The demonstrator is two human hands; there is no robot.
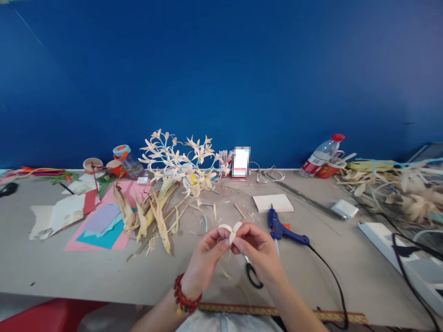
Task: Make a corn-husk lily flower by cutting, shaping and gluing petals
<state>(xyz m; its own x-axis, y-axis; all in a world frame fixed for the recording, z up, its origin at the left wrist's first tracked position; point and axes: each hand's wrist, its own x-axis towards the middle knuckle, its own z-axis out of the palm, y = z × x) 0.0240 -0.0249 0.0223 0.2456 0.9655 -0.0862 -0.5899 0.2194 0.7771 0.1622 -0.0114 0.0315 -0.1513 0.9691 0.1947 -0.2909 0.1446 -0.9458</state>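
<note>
Between my two hands, above the front middle of the table, is a small cream flower (232, 234) with narrow petals, apparently of corn husk. My left hand (210, 251) pinches it from the left with thumb and finger. From the right, the fingertips of my right hand (256, 244) close on it too. Scissors (254, 276) with black handles lie partly hidden under my right hand. A blue glue gun (285, 230) lies to the right of that hand, its nozzle pointing at a white card (273, 203).
Finished husk flowers (187, 161) on blue stems stand at the back. Dried corn husks (152, 212) and coloured paper (100, 221) lie to the left. A tilted bottle (320, 157), a power strip (401, 258) and more husks (415, 193) occupy the right. The glue gun's cord (334, 272) runs to the front edge.
</note>
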